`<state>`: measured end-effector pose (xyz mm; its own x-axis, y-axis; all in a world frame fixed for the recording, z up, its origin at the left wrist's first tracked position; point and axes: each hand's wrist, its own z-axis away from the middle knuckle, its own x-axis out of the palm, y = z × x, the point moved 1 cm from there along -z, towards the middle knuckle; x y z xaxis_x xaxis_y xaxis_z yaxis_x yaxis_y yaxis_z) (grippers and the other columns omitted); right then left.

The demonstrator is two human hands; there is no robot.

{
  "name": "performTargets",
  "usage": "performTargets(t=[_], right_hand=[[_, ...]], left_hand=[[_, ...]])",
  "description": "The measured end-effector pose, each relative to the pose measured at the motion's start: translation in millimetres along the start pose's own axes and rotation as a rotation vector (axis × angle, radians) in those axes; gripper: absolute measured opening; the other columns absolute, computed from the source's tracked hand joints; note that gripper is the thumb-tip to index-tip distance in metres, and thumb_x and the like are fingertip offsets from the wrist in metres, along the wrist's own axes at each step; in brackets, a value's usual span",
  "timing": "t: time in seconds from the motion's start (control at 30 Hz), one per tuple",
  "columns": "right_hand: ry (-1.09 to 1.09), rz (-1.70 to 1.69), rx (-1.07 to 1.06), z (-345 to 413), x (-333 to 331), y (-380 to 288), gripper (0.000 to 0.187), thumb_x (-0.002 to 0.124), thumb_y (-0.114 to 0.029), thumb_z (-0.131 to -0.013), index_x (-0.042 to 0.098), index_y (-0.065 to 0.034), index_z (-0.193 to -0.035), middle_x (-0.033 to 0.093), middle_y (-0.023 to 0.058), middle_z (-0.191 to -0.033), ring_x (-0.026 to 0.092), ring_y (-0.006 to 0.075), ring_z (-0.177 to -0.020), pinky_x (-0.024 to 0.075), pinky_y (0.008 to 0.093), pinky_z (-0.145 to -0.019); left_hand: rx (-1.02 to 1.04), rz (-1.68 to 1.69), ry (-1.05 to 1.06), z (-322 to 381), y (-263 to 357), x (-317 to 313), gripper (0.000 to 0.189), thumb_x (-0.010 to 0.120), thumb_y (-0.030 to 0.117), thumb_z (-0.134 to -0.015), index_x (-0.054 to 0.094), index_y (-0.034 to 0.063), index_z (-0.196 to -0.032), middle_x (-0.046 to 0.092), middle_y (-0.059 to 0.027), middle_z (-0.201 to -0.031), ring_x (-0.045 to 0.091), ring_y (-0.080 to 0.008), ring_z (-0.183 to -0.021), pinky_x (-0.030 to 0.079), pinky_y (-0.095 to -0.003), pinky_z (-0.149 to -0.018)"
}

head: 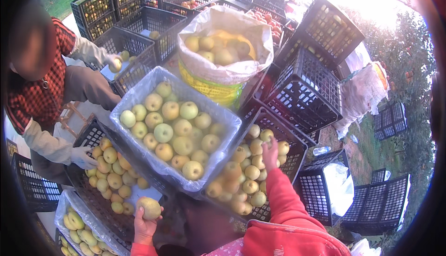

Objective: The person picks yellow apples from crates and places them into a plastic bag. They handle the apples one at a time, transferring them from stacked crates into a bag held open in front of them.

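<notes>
My left hand [145, 223] holds a russet yellow-brown apple or pear [150, 208] above the near edge of a black plastic crate [104, 217] of similar fruit. Over at the right, my right hand [270, 153] reaches into another black crate [296, 151], its fingertips touching a yellowish fruit [266, 135]; whether they grip it is unclear. Between the two crates stands a crate lined with clear plastic film [223, 116], holding a layer of greenish and brownish fruit [163, 132].
A co-worker in gloves holds one fruit [115, 65] over a crate and rests the other hand in the left crate. A woven sack of fruit [212, 81] stands behind the lined crate. Stacked black crates [306, 88] rise at the right; a film-lined crate [66, 200] sits at lower left.
</notes>
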<state>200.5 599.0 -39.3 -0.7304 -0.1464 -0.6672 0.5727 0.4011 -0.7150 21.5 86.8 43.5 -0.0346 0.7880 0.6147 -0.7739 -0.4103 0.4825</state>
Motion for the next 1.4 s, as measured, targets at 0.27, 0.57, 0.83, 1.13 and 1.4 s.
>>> performTargets(t=[0.27,0.57,0.83,1.13,1.4], right_hand=[[-1.033,-0.525,-0.687,146.1,-11.4,-287.1,0.092,0.080,-0.032,-0.075,0.029,-0.0024,-0.145,0.041,0.0234,-0.142,0.042,0.0369,-0.131,0.0369,0.0427,-0.107],[-1.273,-0.611,-1.105,253.1,-62.8,-412.0,0.071,0.086,-0.033,-0.063,0.055,-0.0044,-0.121,0.064,0.0185,-0.107,0.063,0.0352,-0.097,0.0508,0.0429,-0.082],[-1.675,-0.695,-1.297,347.6,-47.5,-404.8,0.097,0.084,-0.037,-0.069,0.033,0.0001,-0.143,0.059,0.0205,-0.120,0.059,0.0330,-0.109,0.0441,0.0397,-0.096],[-1.664,-0.330,-1.091,341.5,14.4,-360.7,0.047,0.061,-0.006,-0.087,0.047,-0.0007,-0.132,0.067,0.0097,-0.090,0.061,0.0160,-0.079,0.0499,0.0304,-0.074],[-1.590,-0.197,-1.171,340.1,13.2,-362.1,0.041,0.061,-0.008,-0.086,0.051,-0.0006,-0.125,0.067,0.0098,-0.081,0.061,0.0171,-0.070,0.0497,0.0312,-0.069]], left_hand=[[0.007,0.088,-0.335,48.9,15.3,65.8,0.061,0.045,0.058,-0.094,0.051,0.0086,-0.129,0.060,-0.0135,-0.120,0.065,-0.0360,-0.098,0.058,-0.0420,-0.070],[0.584,-0.086,-0.220,191.3,-9.1,52.1,0.073,0.071,0.036,-0.085,0.036,0.0100,-0.143,0.050,-0.0072,-0.134,0.051,-0.0207,-0.121,0.047,-0.0392,-0.099],[1.040,-0.024,0.306,287.3,-42.4,-8.1,0.068,0.069,0.038,-0.084,0.038,0.0066,-0.135,0.057,-0.0083,-0.110,0.059,-0.0139,-0.085,0.049,-0.0251,-0.055],[1.298,0.719,0.786,443.2,-128.3,-224.7,0.043,0.058,0.042,-0.093,0.052,0.0113,-0.123,0.062,-0.0055,-0.100,0.060,-0.0175,-0.078,0.046,-0.0290,-0.059],[1.488,0.997,0.958,489.4,-160.2,-324.3,0.046,0.064,0.043,-0.090,0.052,0.0107,-0.121,0.060,-0.0091,-0.112,0.061,-0.0255,-0.094,0.056,-0.0365,-0.075]])
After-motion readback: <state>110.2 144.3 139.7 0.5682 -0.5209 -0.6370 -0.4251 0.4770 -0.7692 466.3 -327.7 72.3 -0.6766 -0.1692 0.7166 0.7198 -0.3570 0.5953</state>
